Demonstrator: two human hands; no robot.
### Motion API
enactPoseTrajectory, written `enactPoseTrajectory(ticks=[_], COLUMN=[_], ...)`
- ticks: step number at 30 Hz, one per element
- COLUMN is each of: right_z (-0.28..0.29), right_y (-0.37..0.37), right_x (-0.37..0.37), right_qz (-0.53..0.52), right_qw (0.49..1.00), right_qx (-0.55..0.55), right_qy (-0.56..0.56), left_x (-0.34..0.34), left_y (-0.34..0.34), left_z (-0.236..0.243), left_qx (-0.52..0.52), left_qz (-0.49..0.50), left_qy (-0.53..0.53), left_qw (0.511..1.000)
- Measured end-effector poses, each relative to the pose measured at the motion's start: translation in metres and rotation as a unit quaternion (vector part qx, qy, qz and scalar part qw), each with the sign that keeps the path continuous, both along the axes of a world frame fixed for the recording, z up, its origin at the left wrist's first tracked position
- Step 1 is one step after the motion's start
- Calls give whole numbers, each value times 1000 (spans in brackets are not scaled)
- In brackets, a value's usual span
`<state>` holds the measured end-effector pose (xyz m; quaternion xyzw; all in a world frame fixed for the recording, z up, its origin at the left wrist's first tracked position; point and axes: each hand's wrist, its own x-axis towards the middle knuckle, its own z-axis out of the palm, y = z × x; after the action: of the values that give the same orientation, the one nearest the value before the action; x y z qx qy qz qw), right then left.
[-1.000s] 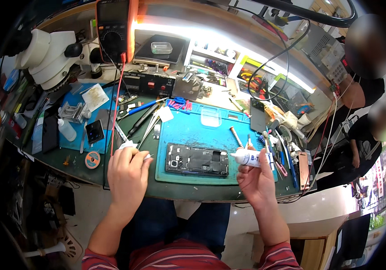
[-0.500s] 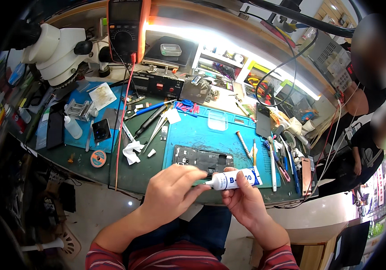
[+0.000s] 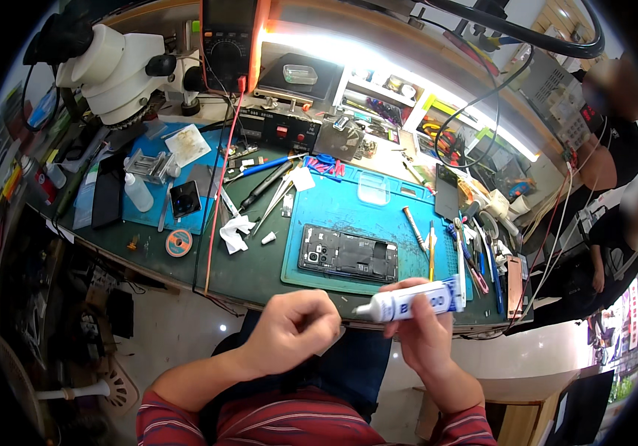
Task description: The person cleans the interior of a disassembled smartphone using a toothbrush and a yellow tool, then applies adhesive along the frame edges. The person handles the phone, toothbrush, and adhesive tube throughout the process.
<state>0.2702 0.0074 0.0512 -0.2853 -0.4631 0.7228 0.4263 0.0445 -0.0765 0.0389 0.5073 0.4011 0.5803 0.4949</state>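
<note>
My right hand point(image 3: 424, 334) is wrapped round a white glue tube point(image 3: 415, 299) with blue print. Its narrow nozzle points left, toward my other hand. My left hand point(image 3: 296, 331) is closed in a pinch, apart from the nozzle; a thin sliver shows at its fingertips, too small to name. Just beyond both hands, a smartphone point(image 3: 348, 253) with its back cover off lies on the blue work mat point(image 3: 308, 207), its dark inner frame and camera lenses facing up.
Left of the mat are a small white cap point(image 3: 268, 238), a crumpled tissue point(image 3: 235, 233) and a solder spool point(image 3: 179, 243). A microscope point(image 3: 114, 74) and multimeter point(image 3: 231, 44) stand behind. Several pens and tools point(image 3: 482, 256) lie right. Other people are at the far right.
My left hand has come away from the tube's nozzle, back toward me. The tube has shifted slightly right and nearer in my right hand. The view has also shifted, and more of the phone shows.
</note>
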Motion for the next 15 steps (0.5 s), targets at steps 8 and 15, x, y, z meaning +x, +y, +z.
enactPoseTrajectory(ticks=[8, 15], right_z=[-1, 5], right_y=[27, 67], right_x=[15, -9], right_qz=[-65, -5], right_qw=[995, 995], right_qx=[-63, -76], right_qy=[40, 69], left_x=[-24, -57], left_y=[-24, -94], left_z=[-33, -120], left_qx=[-127, -182], left_qz=[-52, 181], left_qy=[-188, 140], left_qw=[973, 956])
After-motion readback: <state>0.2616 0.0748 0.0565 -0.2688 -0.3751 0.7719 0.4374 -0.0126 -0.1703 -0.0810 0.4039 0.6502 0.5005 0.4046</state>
